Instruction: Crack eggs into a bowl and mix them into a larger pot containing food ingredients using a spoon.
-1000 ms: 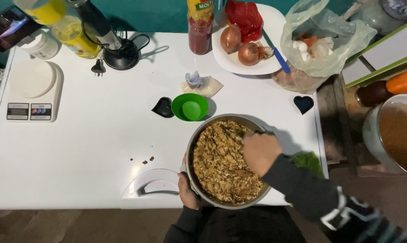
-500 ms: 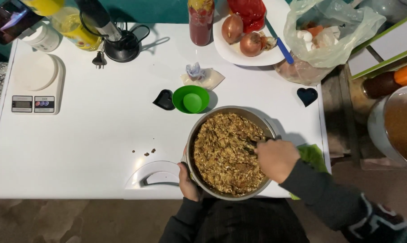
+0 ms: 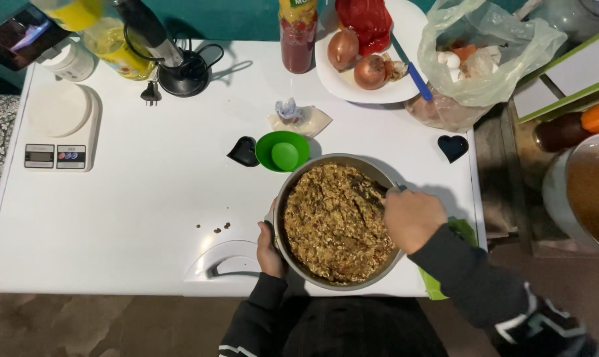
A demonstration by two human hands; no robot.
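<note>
A round metal bowl [image 3: 331, 158] stands at the near edge of the white table [image 3: 147, 205], filled with a brown, crumbly mixture [image 3: 336, 221]. My left hand [image 3: 269, 248] grips the bowl's left rim. At the right rim my right hand [image 3: 412, 218] is closed around the grey handle of a utensil [image 3: 396, 190] whose working end is hidden in the mixture. A small green cup [image 3: 284, 151] sits just beyond the bowl, next to a black heart-shaped mould [image 3: 244, 151].
A second black heart mould [image 3: 453, 147] lies at the right edge. At the back are a plate [image 3: 342, 82] with onions, a sauce bottle [image 3: 297, 36], a plastic bag [image 3: 491, 59] and a blender [image 3: 180, 69]. A kitchen scale [image 3: 58, 125] is at left, a large pot [image 3: 554, 192] at right.
My right hand has travelled from the upper right of the mixture down along the right side to the bowl's right rim. The left hand keeps its hold on the rim.
</note>
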